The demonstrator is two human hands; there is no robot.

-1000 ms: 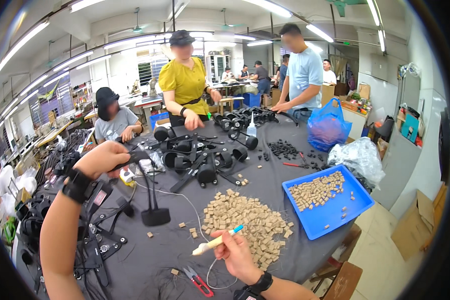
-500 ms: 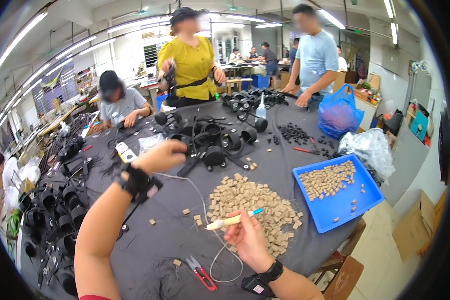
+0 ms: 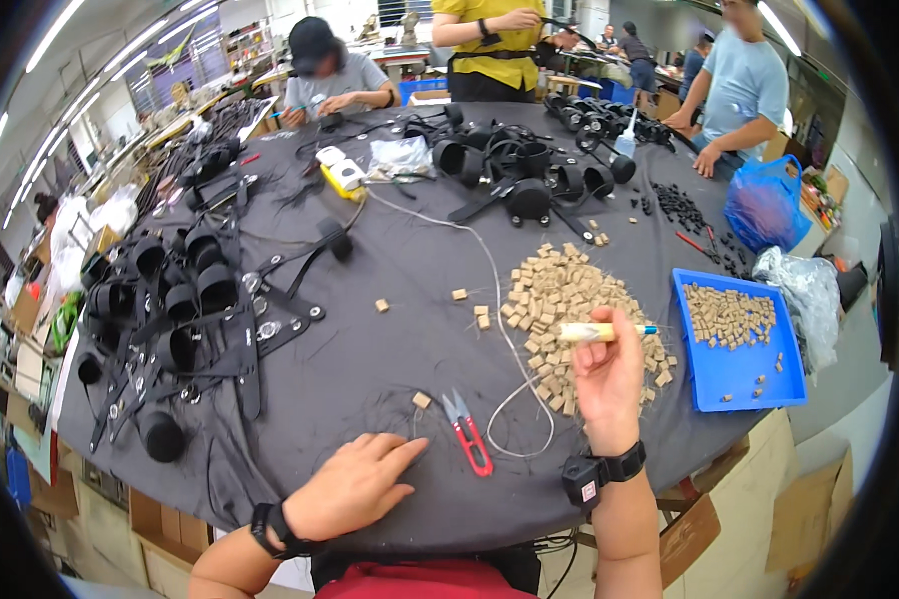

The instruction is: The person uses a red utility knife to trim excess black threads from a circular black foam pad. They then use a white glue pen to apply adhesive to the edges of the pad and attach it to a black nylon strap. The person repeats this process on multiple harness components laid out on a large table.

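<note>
My right hand [image 3: 611,391] is closed around a pale yellow pen-shaped tool [image 3: 587,332] with a blue end, held over the pile of small tan blocks [image 3: 559,282]. My left hand [image 3: 355,486] rests palm down on the dark cloth near the front edge, its fingers extended and nothing in them. Just beyond its fingertips lie a single tan block [image 3: 422,400] with a loose thread and a pair of red-handled thread snips [image 3: 467,434]. A pale cord [image 3: 494,262] runs past the pile and loops beside the snips.
Black padded straps [image 3: 175,319] cover the left side; more black straps [image 3: 529,165] lie at the back. A blue tray [image 3: 714,384] of tan blocks stands at right, beside a blue bag [image 3: 769,210]. A white-and-yellow power strip [image 3: 342,178] lies far left. Co-workers stand and sit opposite.
The view has tilted down and shifted left. My left hand has come back from near the black straps and now lies by the front edge. My right hand still holds the pen-shaped tool.
</note>
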